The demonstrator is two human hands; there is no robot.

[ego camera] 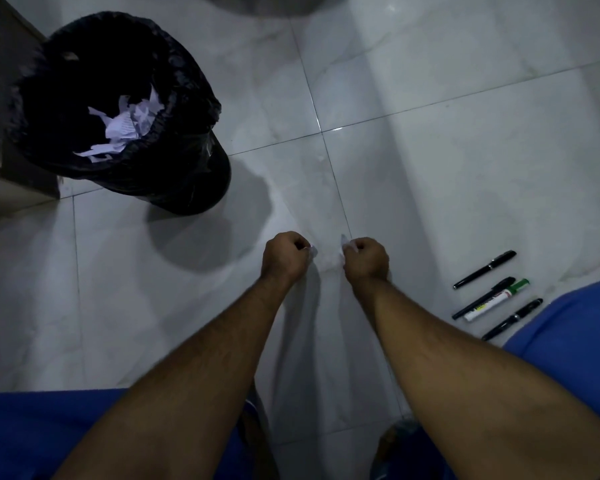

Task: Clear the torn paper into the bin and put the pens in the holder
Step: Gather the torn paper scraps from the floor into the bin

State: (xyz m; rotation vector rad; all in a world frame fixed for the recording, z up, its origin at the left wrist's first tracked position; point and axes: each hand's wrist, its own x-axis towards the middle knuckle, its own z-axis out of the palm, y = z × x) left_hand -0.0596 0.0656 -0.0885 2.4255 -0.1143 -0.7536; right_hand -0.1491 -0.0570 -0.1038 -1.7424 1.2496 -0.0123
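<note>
The left hand [284, 252] is curled into a fist, and a small white bit of torn paper [313, 251] pokes out of it. The right hand [364, 258] is curled too, pinching another white scrap [343, 244]. Both hands are low over the shiny pale tiled floor [430, 150].

The round bin with a black plastic bag [194, 109] stands well apart, up and to the left. It has a heap of white paper pieces [125, 126] inside.

Three slim black pens [484, 270] and one fat white marker with a green cap [496, 300] lie in a row on the floor to the right. I cannot see any holder.

The scraps are tiny and light. If the fingers loosen on the way to the bin, a bit could slip out and flutter down. A scrap could also miss the bin's rim.
</note>
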